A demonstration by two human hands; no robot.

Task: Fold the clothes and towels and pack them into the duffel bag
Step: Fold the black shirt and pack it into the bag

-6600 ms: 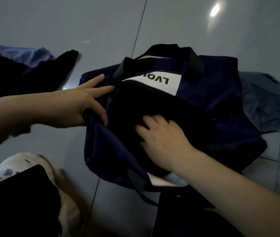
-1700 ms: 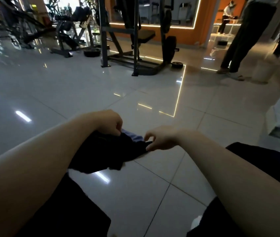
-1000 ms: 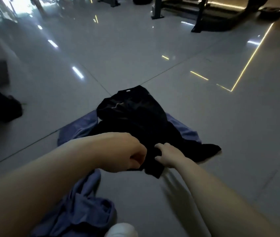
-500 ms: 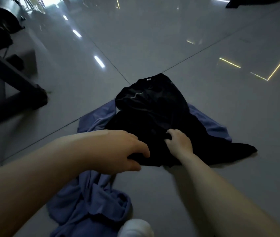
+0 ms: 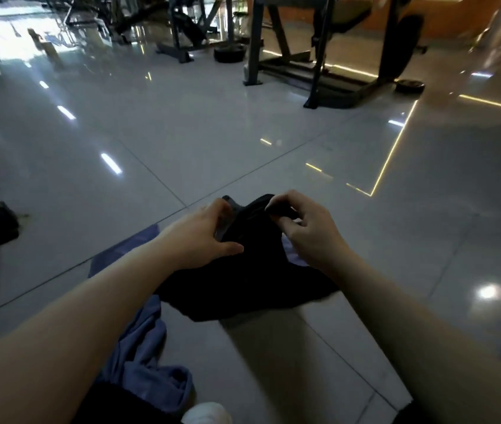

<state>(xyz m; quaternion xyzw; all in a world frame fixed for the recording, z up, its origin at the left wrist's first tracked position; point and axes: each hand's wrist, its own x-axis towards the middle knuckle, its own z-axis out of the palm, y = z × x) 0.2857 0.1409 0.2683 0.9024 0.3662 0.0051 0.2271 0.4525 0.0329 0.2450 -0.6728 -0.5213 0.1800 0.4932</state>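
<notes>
Head view shows a black shirt (image 5: 243, 270) bunched on the floor (image 5: 243, 142) right in front of us, its upper edge lifted between our two hands. Our left hand (image 5: 200, 237) has its fingers (image 5: 221, 209) curled shut on the left part of that edge; our right hand (image 5: 307, 234) pinches the right part, thumb and forefinger closed on the cloth and the other fingers loosely bent. The rest of the shirt sags down onto the tiles. Under and beside it lies a blue towel (image 5: 148, 359), rumpled, reaching back toward our lap. The duffel bag is not in sight.

We judge that we are at the start of folding this shirt: finding its edge and getting it ready to spread. Next, we would need to draw the hands apart, shake the cloth flat and lay it clear of the towel before making the first fold. Gym machines (image 5: 319, 56) stand well apart across the glossy floor.
</notes>
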